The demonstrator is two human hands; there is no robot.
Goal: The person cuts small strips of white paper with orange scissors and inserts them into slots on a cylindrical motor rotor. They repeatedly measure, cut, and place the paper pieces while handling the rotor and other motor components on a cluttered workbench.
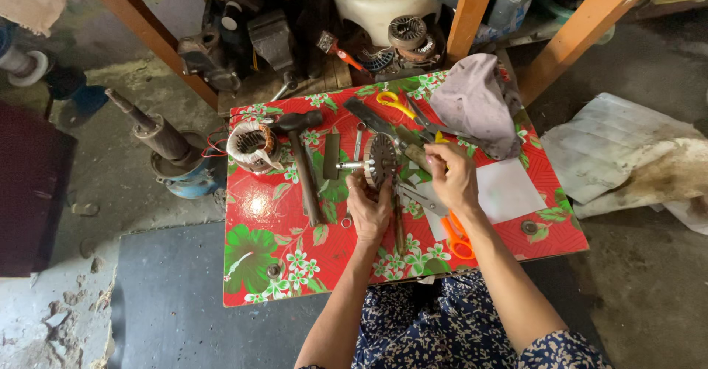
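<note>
The left hand (369, 210) rests on the red flowered table (265, 266) with its fingers closed on the near rim of a round metal rotor (382, 161), whose shaft (351, 165) sticks out past the fingertips toward the hammer (302, 159). The right hand (453, 179) sits just beside it, fingers pinched together around a thin tool (419, 156) whose tip reaches the rotor's face; how firmly it bites I cannot tell. The main risk, as I judge it, is a slip: the rotor stands on edge, held only at one side, so a hard push from the tool could roll or tip it away from the left hand, and the tip could skid toward those fingers. Crowding adds to it. Orange-handled scissors (457, 238) lie just under the right wrist, pliers (417, 195) lie between the two hands, and yellow-handled scissors (394, 103) lie beyond the rotor, so a sudden jerk could drive a hand onto a blade or knock a tool off the table. A small washer (346, 223) beside the left thumb could easily be swept to the floor. The wound stator (251, 146) beyond the hammer and the grey cloth (476, 99) beyond the right hand are well apart.
</note>
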